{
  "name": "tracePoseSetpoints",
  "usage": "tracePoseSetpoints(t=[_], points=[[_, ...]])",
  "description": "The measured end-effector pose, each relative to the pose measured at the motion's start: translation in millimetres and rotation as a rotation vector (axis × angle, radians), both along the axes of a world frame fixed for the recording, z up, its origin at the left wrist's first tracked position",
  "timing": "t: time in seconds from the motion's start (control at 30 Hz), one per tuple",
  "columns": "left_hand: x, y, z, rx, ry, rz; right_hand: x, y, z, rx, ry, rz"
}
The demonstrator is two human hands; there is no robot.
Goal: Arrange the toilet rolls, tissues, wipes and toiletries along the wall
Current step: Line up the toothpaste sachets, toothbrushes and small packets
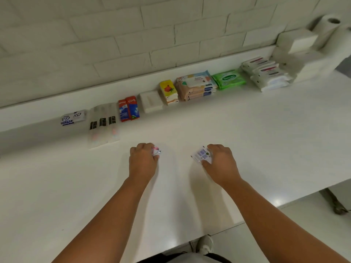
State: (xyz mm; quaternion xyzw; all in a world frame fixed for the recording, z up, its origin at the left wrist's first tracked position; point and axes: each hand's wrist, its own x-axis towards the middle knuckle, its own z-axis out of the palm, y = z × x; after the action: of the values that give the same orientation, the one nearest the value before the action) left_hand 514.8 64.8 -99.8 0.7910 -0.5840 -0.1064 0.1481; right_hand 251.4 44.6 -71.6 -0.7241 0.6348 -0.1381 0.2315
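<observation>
My left hand [142, 160] is closed around a small white packet with pink print [156, 151] on the white counter [266, 133]. My right hand [221, 163] grips a small white packet with a barcode [201, 155]. Along the wall runs a row: razor packs [73, 117], clear-wrapped toothbrushes [103, 124], two red toothpaste boxes [129, 109], a white soap [151, 101], yellow tissue packs [168, 92], stacked peach wipes [196, 85], a green wipes pack [228, 78], white wipes packs [266, 74], white tissue blocks [298, 44] and toilet rolls [329, 29].
The white brick wall [133, 35] with a low ledge [114, 92] backs the counter. The counter's front edge runs at the lower right, with floor tiles [303, 224] and my shoe [205, 243] below. A table leg [336, 204] stands at the right.
</observation>
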Motion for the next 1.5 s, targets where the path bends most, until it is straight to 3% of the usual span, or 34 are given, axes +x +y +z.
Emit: tracePoseSetpoints(t=[0.3, 0.67, 0.73, 0.9, 1.17, 1.37, 1.5], points=[[-26.5, 6.1, 20.6, 0.132, 0.077, 0.109, -8.9, -11.0, -8.7, -0.046, 0.221, 0.232], [-35.8, 14.6, 26.5, 0.225, 0.081, 0.037, -3.4, -26.5, -6.9, -0.157, 0.186, 0.349], [-34.2, 16.5, 29.0, 0.23, 0.096, 0.018, -3.1, -29.7, -2.9, -0.132, 0.118, 0.327], [-31.7, 14.4, 34.0, 0.235, 0.111, -0.001, 2.6, -35.6, 1.2, 0.148, -0.2, 0.178], [-14.2, 16.7, 52.0, 0.114, 0.345, 0.07, 31.0, -24.8, 16.7, 0.47, -0.706, -0.002], [19.5, 26.2, 65.4, 0.011, 0.612, 0.125, 75.3, -17.4, 24.7, 0.528, -0.743, 0.011], [47.8, 34.3, 65.9, -0.12, 0.68, 0.188, 114.5, -14.5, 24.3, 0.535, -0.743, 0.023]])
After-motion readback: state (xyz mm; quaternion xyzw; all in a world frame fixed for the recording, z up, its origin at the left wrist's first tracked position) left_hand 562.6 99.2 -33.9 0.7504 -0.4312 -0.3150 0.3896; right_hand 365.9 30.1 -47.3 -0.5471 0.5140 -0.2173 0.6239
